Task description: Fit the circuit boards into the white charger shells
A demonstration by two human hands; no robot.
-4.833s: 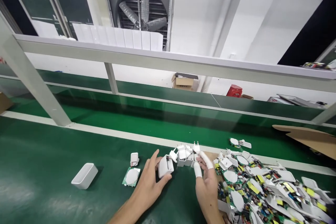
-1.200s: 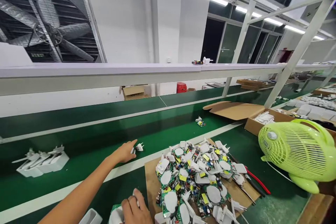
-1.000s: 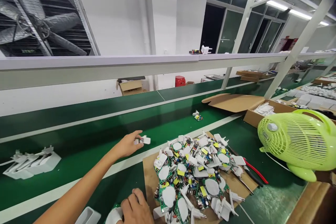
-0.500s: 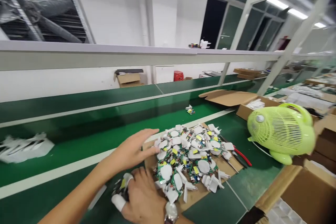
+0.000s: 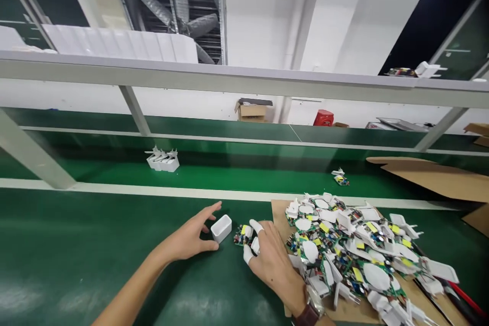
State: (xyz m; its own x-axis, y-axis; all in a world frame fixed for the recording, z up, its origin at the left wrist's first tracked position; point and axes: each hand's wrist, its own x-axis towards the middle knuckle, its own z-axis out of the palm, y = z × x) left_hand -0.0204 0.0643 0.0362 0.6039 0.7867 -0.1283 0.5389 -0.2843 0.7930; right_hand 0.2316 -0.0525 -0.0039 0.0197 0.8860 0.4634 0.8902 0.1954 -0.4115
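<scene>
My left hand [image 5: 191,234] is open, with thumb and fingers apart at the left side of a small white plastic case [image 5: 221,228]. The case lies on the green bench with its hollow side showing. Just right of it, my right hand [image 5: 269,254] grips a small circuit board [image 5: 243,235] carrying yellow and white parts. White covers sit on the thumb and a fingertip of that hand, and a watch is on the wrist. Right beside this hand, a heap of circuit boards with white plug pieces [image 5: 344,244] lies on cardboard [image 5: 280,210].
Pliers with red and black handles [image 5: 464,298] lie at the heap's right. On the green belt behind stand a white tray of plug pieces [image 5: 163,162] and a lone circuit board [image 5: 341,180]. A shelf rail [image 5: 244,79] crosses above; a cardboard flap [image 5: 424,175] juts in at right.
The view has swung left. My left hand has gone from the heap's edge to the white case. My right hand stays on the circuit board, now close to the case.
</scene>
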